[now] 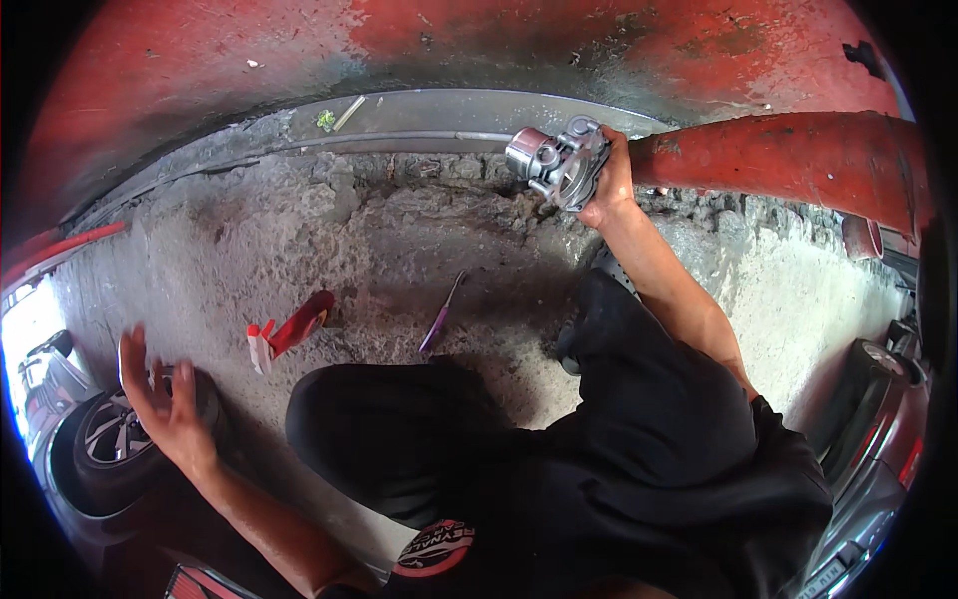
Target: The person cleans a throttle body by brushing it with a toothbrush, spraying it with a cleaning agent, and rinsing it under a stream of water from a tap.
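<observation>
My right hand (614, 192) is raised near the wall and grips a silver cast-metal throttle body (559, 165) by its side. The part has a round bore and a cylindrical housing that points left. My left hand (178, 419) is held up at the far left with its fingers apart and nothing in it. On the rough concrete between my hands lies a purple-handled toothbrush (437, 324). Left of it is a red spray bottle (299, 327) with a red and white head, lying on its side.
A thick red pipe (788, 160) runs rightward from beside my right hand. Ahead stands a red painted wall (419, 40), with a grey ledge (419, 110) below it. Parked cars show their wheels (120, 429) at left and right (883, 359).
</observation>
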Motion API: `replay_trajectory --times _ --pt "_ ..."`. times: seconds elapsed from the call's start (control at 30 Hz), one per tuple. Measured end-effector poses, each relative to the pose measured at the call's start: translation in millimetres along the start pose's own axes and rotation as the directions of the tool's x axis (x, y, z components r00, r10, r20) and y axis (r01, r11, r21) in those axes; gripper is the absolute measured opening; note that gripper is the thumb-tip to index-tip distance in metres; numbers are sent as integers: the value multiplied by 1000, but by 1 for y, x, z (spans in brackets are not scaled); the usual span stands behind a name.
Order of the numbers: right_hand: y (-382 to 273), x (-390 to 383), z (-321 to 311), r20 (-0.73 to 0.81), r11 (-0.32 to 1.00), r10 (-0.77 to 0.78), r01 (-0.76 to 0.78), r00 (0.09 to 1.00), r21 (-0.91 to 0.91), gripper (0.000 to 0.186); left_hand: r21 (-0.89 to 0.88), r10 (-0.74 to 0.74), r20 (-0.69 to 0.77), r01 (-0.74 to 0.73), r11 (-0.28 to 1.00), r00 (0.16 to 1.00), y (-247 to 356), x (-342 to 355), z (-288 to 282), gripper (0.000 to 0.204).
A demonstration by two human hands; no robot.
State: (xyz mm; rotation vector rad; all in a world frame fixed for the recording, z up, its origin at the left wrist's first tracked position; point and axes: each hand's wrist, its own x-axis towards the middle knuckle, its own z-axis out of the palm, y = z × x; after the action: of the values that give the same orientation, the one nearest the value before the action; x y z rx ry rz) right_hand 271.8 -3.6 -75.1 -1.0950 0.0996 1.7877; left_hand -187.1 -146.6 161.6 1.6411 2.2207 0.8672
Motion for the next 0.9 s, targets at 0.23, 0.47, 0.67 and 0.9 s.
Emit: replay_trajectory --times 0.23,0.47,0.67,0.9 --pt "-3 1 10 21 999 40 -41 999 12 63 -354 -319 319 424 833 893 -192 -114 74 90" --pt "-13 -17 8 35 998 -25 27 999 -53 56 -335 -280 -39 252 908 959 -142 -65 154 35" --pt "-31 -4 11 184 947 -261 289 948 -143 53 -495 6 96 42 868 995 -69 4 135 33" --pt "-41 5 41 255 937 -321 345 912 -57 49 -789 267 600 504 350 754 91 36 140 69"
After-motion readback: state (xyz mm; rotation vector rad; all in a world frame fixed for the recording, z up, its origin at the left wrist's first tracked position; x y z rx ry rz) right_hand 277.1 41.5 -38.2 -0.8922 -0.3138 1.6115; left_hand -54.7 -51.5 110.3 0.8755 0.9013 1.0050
